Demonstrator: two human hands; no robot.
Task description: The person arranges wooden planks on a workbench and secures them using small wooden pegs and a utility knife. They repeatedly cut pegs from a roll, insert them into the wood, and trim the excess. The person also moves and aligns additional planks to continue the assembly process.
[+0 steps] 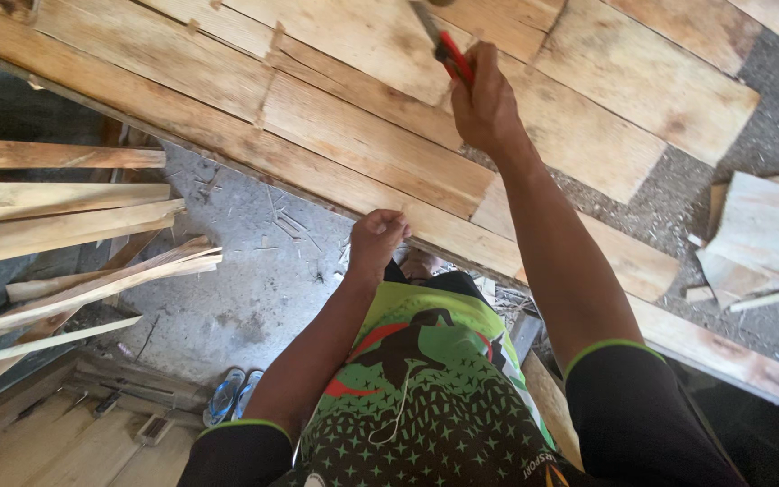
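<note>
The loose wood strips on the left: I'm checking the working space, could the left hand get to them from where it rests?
Probably yes: the left hand rests on the board's edge, and only open floor separates it from the strips.

The panel of pale nailed wooden boards (pixel 362 135) runs diagonally across the upper view. The right hand (pixel 484 108) rests on it, holding the red-handled tool (pixel 453 56); the left hand (pixel 376 239) sits at its near edge. Loose rough wooden slats (pixel 65 225) lie left — blue-striped sandals (pixel 234 394) below on the concrete floor (pixel 245 280).
</note>
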